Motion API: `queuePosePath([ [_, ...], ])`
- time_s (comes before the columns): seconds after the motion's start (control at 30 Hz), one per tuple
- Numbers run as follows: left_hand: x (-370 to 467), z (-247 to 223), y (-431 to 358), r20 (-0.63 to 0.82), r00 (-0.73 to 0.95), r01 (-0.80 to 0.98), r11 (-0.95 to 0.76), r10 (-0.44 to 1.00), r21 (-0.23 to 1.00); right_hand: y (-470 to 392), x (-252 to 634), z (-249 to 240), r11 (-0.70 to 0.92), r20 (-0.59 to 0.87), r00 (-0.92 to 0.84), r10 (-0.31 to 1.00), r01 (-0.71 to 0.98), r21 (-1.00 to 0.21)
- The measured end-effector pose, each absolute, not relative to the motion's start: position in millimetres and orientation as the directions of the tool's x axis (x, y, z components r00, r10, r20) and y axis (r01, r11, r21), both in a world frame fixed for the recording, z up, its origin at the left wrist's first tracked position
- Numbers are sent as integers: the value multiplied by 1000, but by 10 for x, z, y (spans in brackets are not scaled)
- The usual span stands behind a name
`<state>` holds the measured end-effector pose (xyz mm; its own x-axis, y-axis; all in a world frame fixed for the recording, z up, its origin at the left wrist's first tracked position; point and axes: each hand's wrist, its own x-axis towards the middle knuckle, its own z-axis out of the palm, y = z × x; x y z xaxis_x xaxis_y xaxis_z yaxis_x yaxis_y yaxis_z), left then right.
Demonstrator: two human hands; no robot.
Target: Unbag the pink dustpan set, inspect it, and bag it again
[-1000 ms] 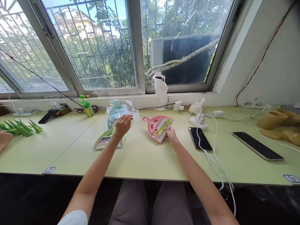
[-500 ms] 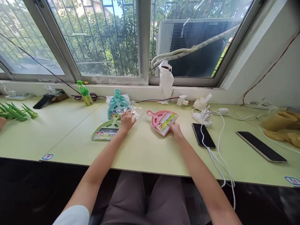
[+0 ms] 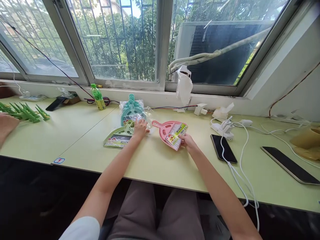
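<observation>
Across the table (image 3: 155,163), the pink dustpan (image 3: 164,129) is near the middle, your right hand (image 3: 189,143) gripping its wide side. Your left hand (image 3: 140,128), fingers bent, is by the green dustpan (image 3: 120,132) and clear wrap (image 3: 148,115); can't tell whether it's gripping. Careful: a one-sided hold could let the pink one tip, and loose wrap could snag. Its handle (image 3: 160,125) points left, slightly away; the long axis slants rightward, towards you.

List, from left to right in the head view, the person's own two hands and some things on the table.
Green bottle, green dustpan set, left hand, pink dustpan set, right hand, black phone, larger black device.
</observation>
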<state>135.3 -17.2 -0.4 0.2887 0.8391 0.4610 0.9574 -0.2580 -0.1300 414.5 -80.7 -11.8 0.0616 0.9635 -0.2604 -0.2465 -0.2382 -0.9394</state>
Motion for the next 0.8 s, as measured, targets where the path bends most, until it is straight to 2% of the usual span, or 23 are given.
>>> queuePosePath([
  [0.2, 1359, -34, -157, 314, 278, 960, -259, 908, -101, -801, 4160, -142, -236, -272, 120, 955, -250, -939],
  [0.37, 1380, -47, -151, 307, 277, 961, -272, 911, -60, -824, 4149, -123, -211, -254, 152, 955, -251, -945],
  [0.6, 1356, -21, -147, 268, 270, 952, -299, 925, 71, -842, 4136, -90, -231, -261, 111, 959, -228, -946],
  [0.8, 1416, -62, -146, 298, 302, 947, -320, 906, 15, -844, 4111, -103, -238, -264, 109, 958, -203, -950],
])
